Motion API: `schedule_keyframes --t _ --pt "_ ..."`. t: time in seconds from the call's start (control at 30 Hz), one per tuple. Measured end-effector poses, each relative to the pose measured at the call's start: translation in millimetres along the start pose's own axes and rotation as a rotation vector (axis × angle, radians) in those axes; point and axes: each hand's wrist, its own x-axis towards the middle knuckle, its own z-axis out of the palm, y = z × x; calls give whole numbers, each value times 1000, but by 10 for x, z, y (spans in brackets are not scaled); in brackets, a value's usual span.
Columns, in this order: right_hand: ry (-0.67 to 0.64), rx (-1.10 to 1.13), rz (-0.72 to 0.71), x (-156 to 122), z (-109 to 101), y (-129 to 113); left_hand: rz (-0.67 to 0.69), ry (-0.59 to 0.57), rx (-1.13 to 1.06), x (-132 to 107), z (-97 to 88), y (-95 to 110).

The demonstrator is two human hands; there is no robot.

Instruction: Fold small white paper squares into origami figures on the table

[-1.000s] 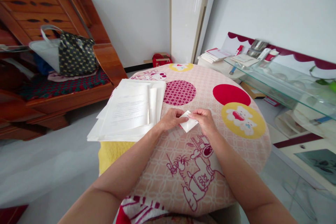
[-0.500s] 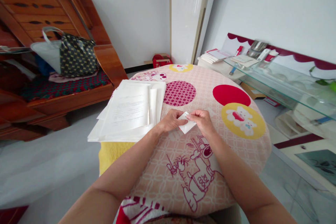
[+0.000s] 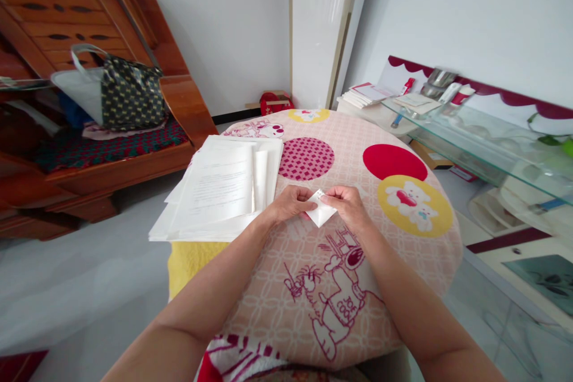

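Note:
A small folded piece of white paper (image 3: 320, 213), roughly diamond-shaped with one corner toward me, is held between my two hands over the table. My left hand (image 3: 292, 204) pinches its left side between thumb and fingers. On the opposite side, my right hand (image 3: 348, 203) grips the upper right edge, thumb and fingertips pressed together. Small dark marks show near the top corner of the paper. Left of my hands lies a stack of white paper sheets (image 3: 219, 185), the top one printed with lines of text.
A patterned cloth (image 3: 308, 268) covers the round table. To the left stands a wooden bench (image 3: 107, 176) with a dark patterned bag (image 3: 132, 94). On the right is a glass shelf (image 3: 492, 149) carrying various items. A tall white air conditioner (image 3: 316, 42) stands at the back.
The folded paper has turned slightly and shows more of its white face. My fingers have shifted a little along its edges; both hands still hold it in nearly the same place.

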Motion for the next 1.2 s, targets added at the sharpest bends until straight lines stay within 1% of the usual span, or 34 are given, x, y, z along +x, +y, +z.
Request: schedule_keyframes --t 0.13,0.27,0.53,0.67,0.8,0.9,1.0,1.1,1.2 --pt "6 -1 -12 -1 -9 3 54 22 -32 1 -6 -1" --pt "-2 -21 -3 10 14 1 91 27 -8 -3 16 16" --pt "22 -20 -10 13 13 -4 85 33 12 -20 23 69" --pt "48 4 4 8 -10 -34 62 35 0 -24 -41 81" --pt "76 14 8 5 -35 -76 39 32 -30 -47 -151 95" --pt "87 15 9 9 -49 -76 57 66 -72 -67 -200 110" --pt "50 -10 6 18 -25 -32 95 59 27 -54 -164 101" --pt "-1 -34 -12 28 30 30 119 -2 215 -9 -86 52" --pt "-25 -20 -6 31 64 65 120 -42 290 25 -44 -2"
